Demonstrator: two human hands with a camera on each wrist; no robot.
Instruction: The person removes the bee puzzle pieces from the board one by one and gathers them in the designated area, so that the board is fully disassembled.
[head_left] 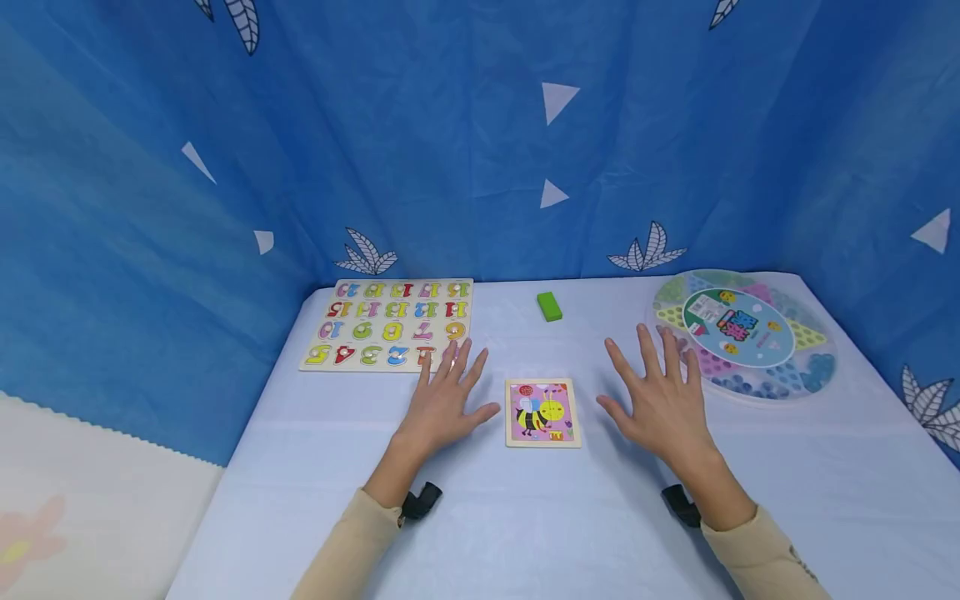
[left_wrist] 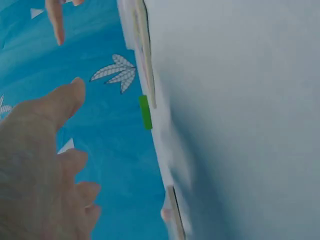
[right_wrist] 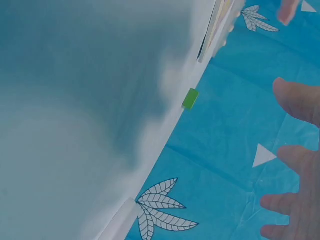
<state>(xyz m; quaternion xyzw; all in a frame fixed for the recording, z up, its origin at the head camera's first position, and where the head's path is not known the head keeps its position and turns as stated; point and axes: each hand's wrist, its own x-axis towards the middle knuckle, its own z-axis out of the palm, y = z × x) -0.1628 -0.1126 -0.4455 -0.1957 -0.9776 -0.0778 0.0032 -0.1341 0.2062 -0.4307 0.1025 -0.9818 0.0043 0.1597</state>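
The near-square wooden bee puzzle [head_left: 543,413] lies flat on the white table [head_left: 540,525] between the left hand [head_left: 442,408] and right hand [head_left: 663,404], both released, fingers spread; its upright bee's head points toward the right hand.

In the head view we get bright, even light over the tabletop [head_left: 525,525], with only faint, soft-edged shadows around the hands [head_left: 663,408]. The picture on the bee puzzle [head_left: 543,413] reads clearly for us. The curtain [head_left: 465,125] looks paler at left, deeper toward the upper right. Both wrist views seem hazier to us, with broad, blurred shadows darkening the tabletop and nearby fingers [left_wrist: 73,162] soft in focus.
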